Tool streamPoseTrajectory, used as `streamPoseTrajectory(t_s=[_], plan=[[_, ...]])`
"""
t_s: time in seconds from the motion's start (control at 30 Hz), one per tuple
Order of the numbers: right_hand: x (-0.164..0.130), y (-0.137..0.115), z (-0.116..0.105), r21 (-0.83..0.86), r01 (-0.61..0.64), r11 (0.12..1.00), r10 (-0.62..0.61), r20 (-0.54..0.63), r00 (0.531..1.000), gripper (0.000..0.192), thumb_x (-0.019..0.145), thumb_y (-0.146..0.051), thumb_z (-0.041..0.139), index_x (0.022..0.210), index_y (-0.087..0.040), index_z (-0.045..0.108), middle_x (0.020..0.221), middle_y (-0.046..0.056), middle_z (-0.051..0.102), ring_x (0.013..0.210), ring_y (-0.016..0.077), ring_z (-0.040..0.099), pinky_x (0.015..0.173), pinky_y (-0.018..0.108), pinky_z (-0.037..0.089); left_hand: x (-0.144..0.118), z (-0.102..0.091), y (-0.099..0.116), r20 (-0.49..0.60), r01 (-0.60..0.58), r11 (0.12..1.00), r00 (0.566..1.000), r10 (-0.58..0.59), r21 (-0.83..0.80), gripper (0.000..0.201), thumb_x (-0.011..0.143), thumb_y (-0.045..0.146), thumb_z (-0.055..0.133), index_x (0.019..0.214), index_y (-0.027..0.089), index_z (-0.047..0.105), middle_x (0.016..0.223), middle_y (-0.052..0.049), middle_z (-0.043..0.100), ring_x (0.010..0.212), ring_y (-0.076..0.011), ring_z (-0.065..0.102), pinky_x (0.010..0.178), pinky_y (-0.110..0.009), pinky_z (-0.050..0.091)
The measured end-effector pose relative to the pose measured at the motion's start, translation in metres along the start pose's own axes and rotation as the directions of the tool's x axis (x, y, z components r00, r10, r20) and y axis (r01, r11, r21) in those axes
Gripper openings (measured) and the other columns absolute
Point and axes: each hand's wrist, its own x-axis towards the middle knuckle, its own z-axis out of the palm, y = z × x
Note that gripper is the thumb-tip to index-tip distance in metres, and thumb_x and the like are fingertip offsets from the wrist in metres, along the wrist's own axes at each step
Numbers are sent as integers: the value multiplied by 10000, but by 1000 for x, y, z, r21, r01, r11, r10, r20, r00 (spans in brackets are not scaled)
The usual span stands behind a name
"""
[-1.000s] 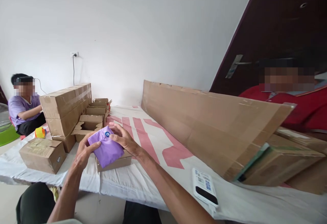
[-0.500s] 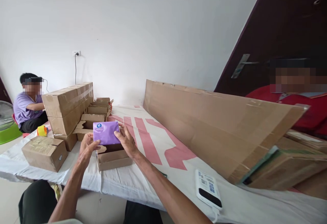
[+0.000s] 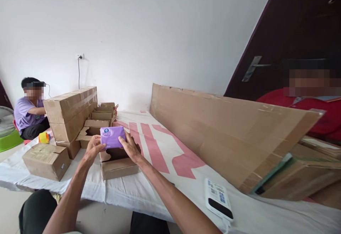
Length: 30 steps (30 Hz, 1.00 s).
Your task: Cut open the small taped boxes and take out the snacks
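Likely snag: both hands' fingers (image 3: 123, 141) pinch the pack (image 3: 112, 137) above the box (image 3: 117, 163); its flaps may catch it.

2 bare forearms, no sleeves showing; dark trousers (image 3: 37, 209) below.

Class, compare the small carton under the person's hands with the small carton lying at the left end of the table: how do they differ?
The carton under the hands is open, its flaps up; the left carton is closed and taped. A purple packet, held by the left hand and right hand, sits over the open one; nothing touches the left carton. Both are plain brown cardboard of similar size.
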Motion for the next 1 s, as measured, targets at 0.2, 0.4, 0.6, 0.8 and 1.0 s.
streamPoseTrajectory(t_s=[0.2, 0.4, 0.6, 0.8, 1.0], plan=[[1, 4, 3, 72, 1, 997, -3, 24, 1000, 640, 955, -599, 592, 1539, -338, 626, 1572, 63, 649, 1526, 315, 510, 1279, 497, 370, 9, -4, -19, 7, 39, 999, 999, -39, -36, 649, 601, 469, 964, 1089, 212, 621, 1018, -63, 795, 970, -285, 758, 853, -423, 577], [1, 3, 2, 174, -17, 985, 11, 41, 999, 621, 893, -571, 673, 1457, -312, 685, 1504, 103, 699, 1460, 356, 577, 1221, 529, 427, 12, -3, -23, -7, 72, 997, 997, -72, -16, 647, 595, 457, 957, 1099, 211, 634, 1039, -76, 804, 979, -284, 768, 840, -402, 578], [0, 2, 4, 203, -27, 979, 27, 7, 1000, 584, 862, -523, 703, 1408, -317, 713, 1480, 89, 718, 1489, 381, 545, 1225, 547, 406, 10, 0, -20, -21, 69, 998, 997, -69, -12, 650, 568, 451, 960, 1089, 205, 659, 1004, -81, 808, 957, -293, 774, 832, -408, 578], [-1, 4, 2, 152, -53, 987, 51, 17, 999, 617, 868, -562, 683, 1419, -285, 702, 1530, 109, 683, 1561, 400, 463, 1258, 572, 349, 12, 0, -22, -22, 79, 997, 997, -80, -16, 655, 563, 434, 958, 1090, 205, 643, 994, -73, 802, 953, -281, 761, 833, -396, 567], [-2, 5, 3, 164, -48, 985, 44, 29, 999, 629, 875, -558, 695, 1450, -302, 680, 1548, 99, 668, 1566, 410, 459, 1255, 566, 360, 9, -2, -22, -5, 65, 998, 998, -65, -9, 619, 615, 416, 946, 1109, 211, 634, 1028, -72, 802, 969, -274, 760, 848, -395, 566]])
